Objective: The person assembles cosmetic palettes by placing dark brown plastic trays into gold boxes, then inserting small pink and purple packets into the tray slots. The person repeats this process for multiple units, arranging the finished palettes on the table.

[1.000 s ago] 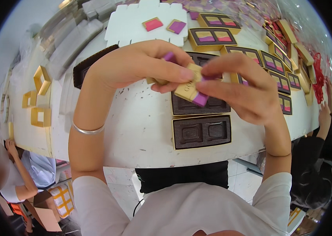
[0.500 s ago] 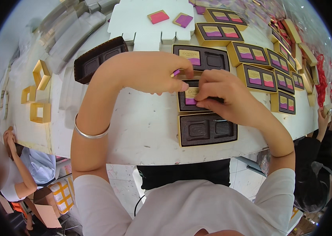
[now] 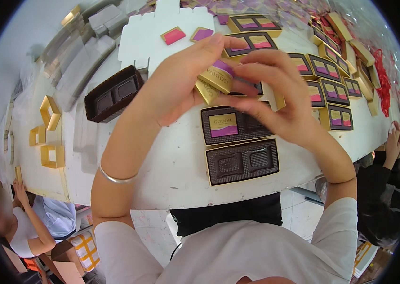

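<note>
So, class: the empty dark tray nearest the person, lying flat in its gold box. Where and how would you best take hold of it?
Probably grip the gold box by its two long outer walls, coming straight down from above. It lies flat on the white table, another box sits close behind it, and the front long side is free.

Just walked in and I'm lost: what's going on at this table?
A person holds small gold-and-purple wrapped squares between the left hand and right hand, above a white table. Below them, one brown two-slot tray has one slot filled; the nearer tray holds nothing. Filled boxes line the right side.
</note>
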Available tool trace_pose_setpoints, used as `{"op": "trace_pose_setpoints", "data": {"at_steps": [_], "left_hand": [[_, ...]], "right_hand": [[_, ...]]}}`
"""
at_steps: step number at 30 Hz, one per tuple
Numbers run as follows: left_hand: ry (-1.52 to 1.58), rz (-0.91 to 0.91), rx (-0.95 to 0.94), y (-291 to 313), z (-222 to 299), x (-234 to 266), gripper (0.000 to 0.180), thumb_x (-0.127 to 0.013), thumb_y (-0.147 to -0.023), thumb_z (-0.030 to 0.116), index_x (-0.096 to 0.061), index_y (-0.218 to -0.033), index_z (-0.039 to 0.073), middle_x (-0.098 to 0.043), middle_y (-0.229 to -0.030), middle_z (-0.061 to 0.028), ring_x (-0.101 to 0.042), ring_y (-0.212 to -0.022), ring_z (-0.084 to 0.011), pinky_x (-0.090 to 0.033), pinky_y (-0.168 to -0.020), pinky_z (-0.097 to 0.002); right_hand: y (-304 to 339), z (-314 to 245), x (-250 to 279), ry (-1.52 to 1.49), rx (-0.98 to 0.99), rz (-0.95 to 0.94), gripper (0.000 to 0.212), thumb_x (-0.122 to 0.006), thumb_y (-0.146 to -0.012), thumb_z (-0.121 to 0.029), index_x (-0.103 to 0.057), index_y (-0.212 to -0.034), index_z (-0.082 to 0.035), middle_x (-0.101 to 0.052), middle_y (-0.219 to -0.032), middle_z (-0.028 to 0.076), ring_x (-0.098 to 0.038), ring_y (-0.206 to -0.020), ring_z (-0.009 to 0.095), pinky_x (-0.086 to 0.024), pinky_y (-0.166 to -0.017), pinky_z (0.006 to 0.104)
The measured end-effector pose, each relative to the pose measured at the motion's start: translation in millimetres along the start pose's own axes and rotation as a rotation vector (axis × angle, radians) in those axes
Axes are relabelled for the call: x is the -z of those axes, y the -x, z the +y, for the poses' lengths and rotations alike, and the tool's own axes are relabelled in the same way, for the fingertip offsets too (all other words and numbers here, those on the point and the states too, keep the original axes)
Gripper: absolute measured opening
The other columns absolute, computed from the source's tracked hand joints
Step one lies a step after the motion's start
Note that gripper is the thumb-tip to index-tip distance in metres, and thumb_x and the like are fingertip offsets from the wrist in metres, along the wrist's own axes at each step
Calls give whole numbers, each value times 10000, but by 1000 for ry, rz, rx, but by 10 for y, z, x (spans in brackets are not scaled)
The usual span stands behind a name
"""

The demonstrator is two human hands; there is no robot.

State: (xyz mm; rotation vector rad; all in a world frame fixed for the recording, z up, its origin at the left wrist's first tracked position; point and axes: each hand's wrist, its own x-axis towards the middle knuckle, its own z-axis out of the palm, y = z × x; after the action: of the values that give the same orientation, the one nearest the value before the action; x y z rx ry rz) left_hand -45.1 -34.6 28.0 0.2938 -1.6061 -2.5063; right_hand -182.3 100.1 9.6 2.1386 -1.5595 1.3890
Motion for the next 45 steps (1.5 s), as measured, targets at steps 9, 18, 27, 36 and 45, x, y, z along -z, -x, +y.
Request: {"op": "trace_pose_setpoints", "data": {"at_steps": [9, 18, 27, 36, 45], "left_hand": [[-155, 35, -27, 1, -56, -134, 534, -357, -972, 453, -435, -1281, 24, -578, -1078, -95, -612, -936, -169, -514, -840, -304], [-387, -123, 102, 102, 98, -23, 346, -483, -947, 243, -566, -1152, -23, -579, -801, -16, -449, -592, -56, -334, -505, -201], [-980, -110, 187, 130, 200, 80, 342, -496, -943, 357, -602, -1012, 39, -527, -685, 3, -436, -589, -49, -341, -523, -201], [-1025, -118, 135, 98, 130, 67, 312, -533, -925, 345, -607, -997, 51, -530, -685, 13, -454, -618, -31, -352, -536, -191], [-679, 147, -74, 79, 261, 150, 353, -422, -958, 336, -605, -1037, 44, -512, -702, 18, -410, -568, -36, -328, -505, -183]], "right_hand": [[13, 37, 62, 111, 3, 26, 395, -768, -656, -133, -607, -1006, -44, -594, -930, 106, -550, -814, 276, -445, -718, 361], [-27, -51, 172, 104, 267, -100, 302, -718, -669, -61, -672, -961, 2, -574, -970, 129, -552, -850, 234, -446, -726, 343], [128, -692, 258, -31, 82, -943, 191, -643, -654, -64, -574, -811, 21, -500, -800, 104, -544, -740, 243, -463, -602, 324], [279, -476, -70, -131, -55, -736, 166, -633, -682, -47, -549, -821, -11, -491, -815, 104, -522, -768, 264, -457, -671, 350], [263, -482, -46, -154, -21, -825, 102, -598, -712, -47, -551, -800, -23, -497, -783, 93, -523, -766, 251, -427, -676, 360]]}}
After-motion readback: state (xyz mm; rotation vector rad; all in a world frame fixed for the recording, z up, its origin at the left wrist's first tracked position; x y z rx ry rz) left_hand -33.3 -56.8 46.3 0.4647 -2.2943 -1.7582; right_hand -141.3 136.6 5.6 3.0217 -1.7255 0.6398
